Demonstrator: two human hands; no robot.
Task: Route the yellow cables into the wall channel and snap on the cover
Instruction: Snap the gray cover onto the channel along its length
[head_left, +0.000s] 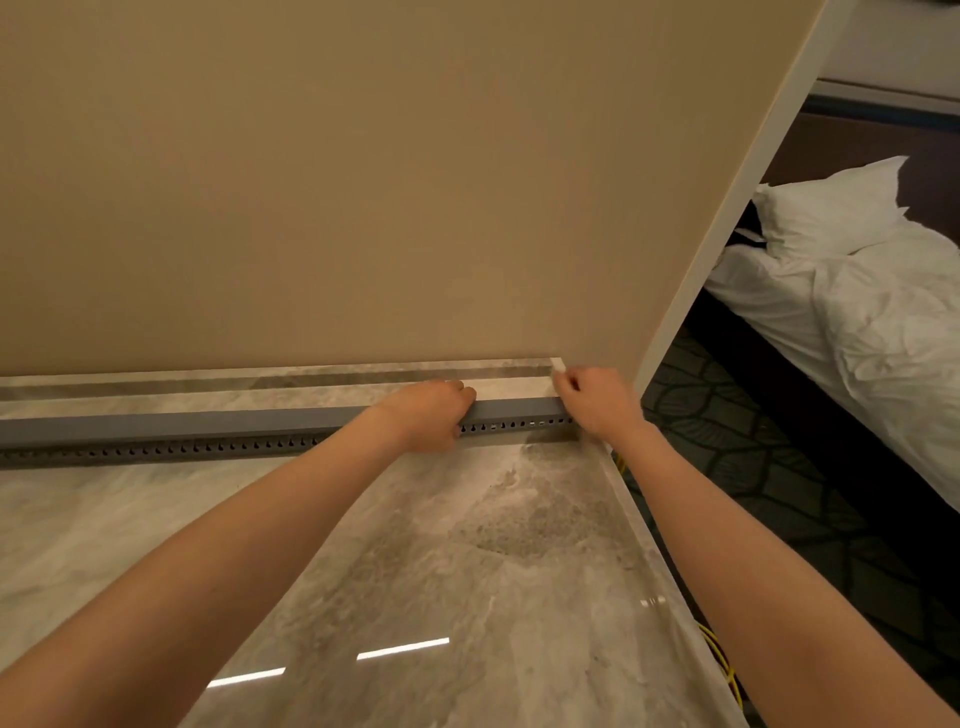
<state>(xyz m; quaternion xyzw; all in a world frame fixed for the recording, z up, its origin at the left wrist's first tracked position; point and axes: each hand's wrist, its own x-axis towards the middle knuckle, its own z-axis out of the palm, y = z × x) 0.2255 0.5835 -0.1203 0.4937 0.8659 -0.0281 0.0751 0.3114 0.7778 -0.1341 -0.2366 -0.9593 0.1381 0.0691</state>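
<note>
A single grey channel (208, 448), slotted along its near side, is seen lying along the far edge of a marble counter (467, 545), just beside the foot of the beige wall (311, 182), with one smooth grey cover (156, 423) laid along its top. Both are judged to be light, thin plastic: stiff across the width but springy along the length, and likely to crack if bent hard. The cover is best taken from above, with fingers over the top and thumb on the near side, and pressed home a short stretch at a time. Two hands are counted. The left hand (431, 410) is curled over the cover, right of the middle, and grips it. The right hand (597, 402) is held with bent fingers at the far-right end of the strip, but whether anything is gripped there cannot be told. The yellow cables (724, 670) are seen only in two short stretches beyond the right edge of the counter, low down over the patterned floor. Their number cannot be counted, and they are expected to be limp and easily kinked. One bed (857, 322) with one white pillow (831, 208) is seen at far right.
</note>
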